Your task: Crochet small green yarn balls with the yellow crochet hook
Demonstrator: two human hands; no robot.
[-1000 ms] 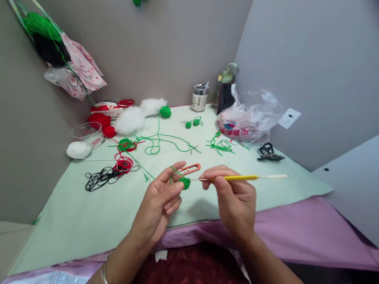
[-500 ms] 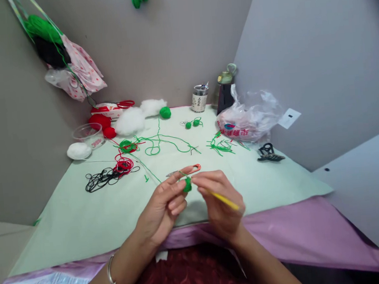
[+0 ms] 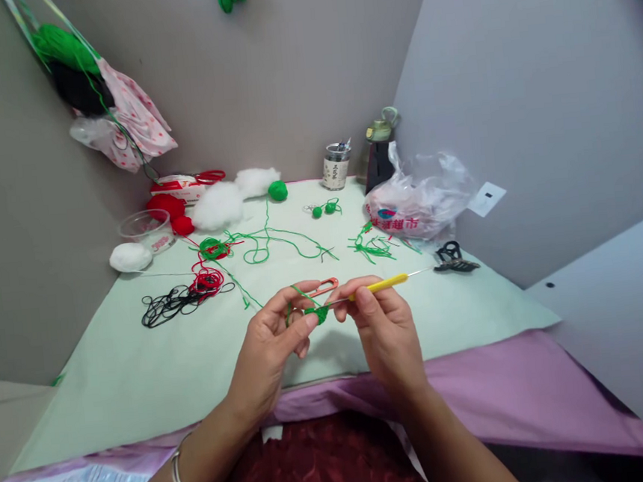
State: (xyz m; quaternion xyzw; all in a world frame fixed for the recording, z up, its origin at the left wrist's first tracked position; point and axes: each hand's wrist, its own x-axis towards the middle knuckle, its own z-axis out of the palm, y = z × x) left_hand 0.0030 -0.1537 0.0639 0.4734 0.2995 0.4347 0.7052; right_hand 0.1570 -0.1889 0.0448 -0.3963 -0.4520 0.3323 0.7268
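My left hand (image 3: 273,335) pinches a small green crochet piece (image 3: 317,315) between thumb and fingers, with green yarn looped over the raised index finger. In my right hand (image 3: 382,322) is a yellow-handled crochet hook (image 3: 382,285), gripped between thumb and fingers. Its left metal end meets the top edge of the green piece, while a thin metal end also sticks out to the right. Just behind my fingertips lie orange-handled thread snips (image 3: 325,286), partly hidden by my left hand. A green strand runs from my left hand back to a yarn tangle (image 3: 213,248).
Black yarn (image 3: 169,305) and red yarn (image 3: 207,283) lie tangled on the left. White stuffing (image 3: 217,206), a clear tub (image 3: 149,230) and a green yarn ball (image 3: 277,191) sit farther back. At right are green scraps (image 3: 372,246), a plastic bag (image 3: 416,199) and a black claw clip (image 3: 454,258).
The crochet hook has swung from pointing down toward me to nearly level, its handle raised to the right. My right hand has turned with it. The green piece has tilted flatter.
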